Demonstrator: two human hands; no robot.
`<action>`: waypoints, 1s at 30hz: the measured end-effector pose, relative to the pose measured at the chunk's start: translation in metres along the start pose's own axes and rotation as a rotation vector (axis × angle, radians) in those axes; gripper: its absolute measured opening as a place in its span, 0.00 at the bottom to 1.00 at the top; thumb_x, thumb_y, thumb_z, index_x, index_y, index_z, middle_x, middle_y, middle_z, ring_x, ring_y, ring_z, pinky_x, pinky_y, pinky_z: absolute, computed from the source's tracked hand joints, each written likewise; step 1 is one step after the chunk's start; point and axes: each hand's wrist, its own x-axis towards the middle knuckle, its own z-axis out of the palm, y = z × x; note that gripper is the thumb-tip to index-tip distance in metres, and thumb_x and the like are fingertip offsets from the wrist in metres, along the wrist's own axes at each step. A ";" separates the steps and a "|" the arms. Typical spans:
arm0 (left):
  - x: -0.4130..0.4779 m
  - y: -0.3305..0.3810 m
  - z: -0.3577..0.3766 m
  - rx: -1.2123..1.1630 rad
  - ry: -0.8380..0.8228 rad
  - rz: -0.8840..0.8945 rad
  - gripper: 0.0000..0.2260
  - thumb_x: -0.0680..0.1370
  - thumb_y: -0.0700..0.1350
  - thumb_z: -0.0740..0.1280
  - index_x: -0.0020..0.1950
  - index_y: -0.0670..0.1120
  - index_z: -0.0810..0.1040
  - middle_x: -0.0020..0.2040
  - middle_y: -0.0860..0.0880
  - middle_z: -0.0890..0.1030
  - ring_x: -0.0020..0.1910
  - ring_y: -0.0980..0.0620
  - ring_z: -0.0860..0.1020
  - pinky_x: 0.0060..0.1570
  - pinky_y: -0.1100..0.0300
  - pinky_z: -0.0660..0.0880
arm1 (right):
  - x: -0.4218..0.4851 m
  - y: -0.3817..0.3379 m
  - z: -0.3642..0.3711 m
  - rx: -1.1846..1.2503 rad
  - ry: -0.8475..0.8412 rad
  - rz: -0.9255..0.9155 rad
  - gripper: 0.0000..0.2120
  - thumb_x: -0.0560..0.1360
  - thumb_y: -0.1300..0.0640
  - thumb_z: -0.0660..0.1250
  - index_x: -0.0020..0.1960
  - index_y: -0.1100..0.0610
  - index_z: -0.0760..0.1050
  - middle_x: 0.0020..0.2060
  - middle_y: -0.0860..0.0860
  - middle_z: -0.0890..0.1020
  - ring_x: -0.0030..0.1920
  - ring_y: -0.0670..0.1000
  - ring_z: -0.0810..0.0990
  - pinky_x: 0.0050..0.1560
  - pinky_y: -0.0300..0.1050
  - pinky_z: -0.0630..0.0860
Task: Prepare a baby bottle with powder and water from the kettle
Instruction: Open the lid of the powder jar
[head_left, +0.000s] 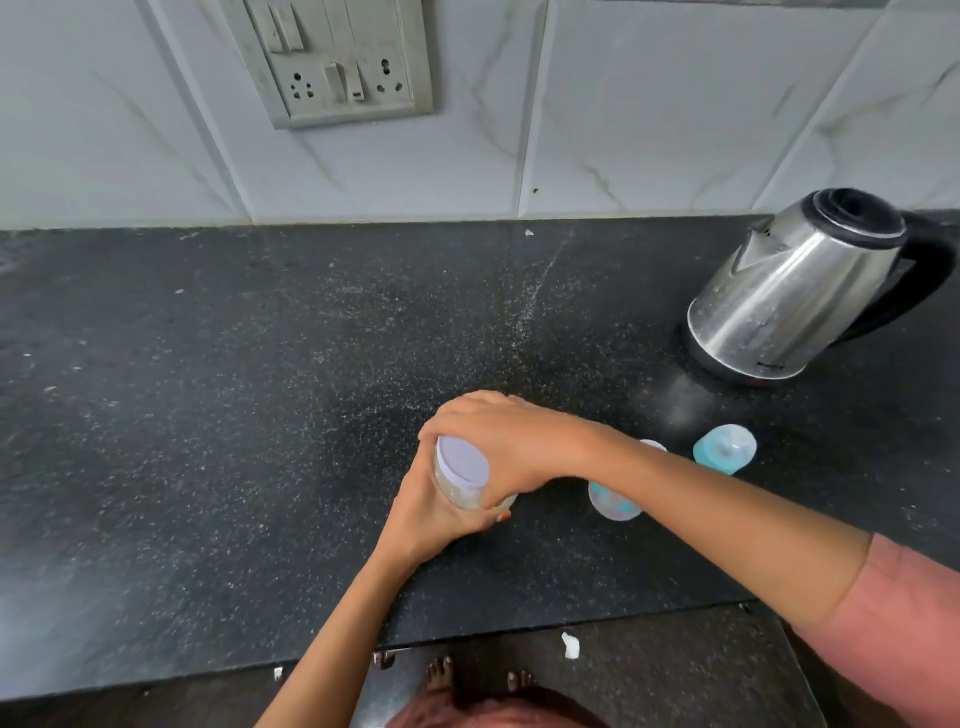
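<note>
A clear powder jar with a pale lilac lid (462, 462) stands on the black counter (234, 415). My left hand (431, 514) grips the jar's body from below. My right hand (498, 447) curls over the top and grips the lid's rim. The open baby bottle (613, 504), clear with teal print, stands just right of the jar, partly hidden by my right forearm. Its teal collar with clear cap (724, 448) lies further right. The steel kettle (795, 291) with a black handle sits on its base at the back right.
A switch and socket panel (337, 62) is on the tiled wall behind. The counter's front edge runs below my arms, with the floor, a scrap of white paper (570, 645) and my bare toes beneath it.
</note>
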 end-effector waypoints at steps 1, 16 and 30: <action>0.000 -0.001 0.000 0.001 -0.006 -0.007 0.41 0.52 0.55 0.77 0.59 0.67 0.60 0.57 0.65 0.71 0.56 0.76 0.68 0.48 0.80 0.67 | 0.000 0.001 0.000 0.031 0.017 0.007 0.38 0.67 0.56 0.72 0.71 0.48 0.58 0.68 0.47 0.64 0.70 0.52 0.56 0.68 0.58 0.60; 0.000 -0.004 -0.001 0.008 0.007 -0.027 0.40 0.51 0.55 0.77 0.56 0.72 0.60 0.57 0.64 0.72 0.56 0.75 0.70 0.48 0.80 0.67 | 0.004 -0.001 0.000 -0.039 0.003 -0.006 0.33 0.67 0.62 0.70 0.68 0.50 0.63 0.63 0.49 0.65 0.66 0.52 0.60 0.61 0.48 0.66; 0.001 -0.009 0.000 -0.029 -0.003 -0.019 0.43 0.54 0.49 0.80 0.60 0.68 0.60 0.60 0.61 0.74 0.58 0.67 0.73 0.48 0.76 0.70 | 0.003 -0.007 0.014 -0.105 0.170 0.220 0.37 0.69 0.52 0.70 0.72 0.46 0.56 0.64 0.53 0.63 0.62 0.57 0.64 0.42 0.47 0.64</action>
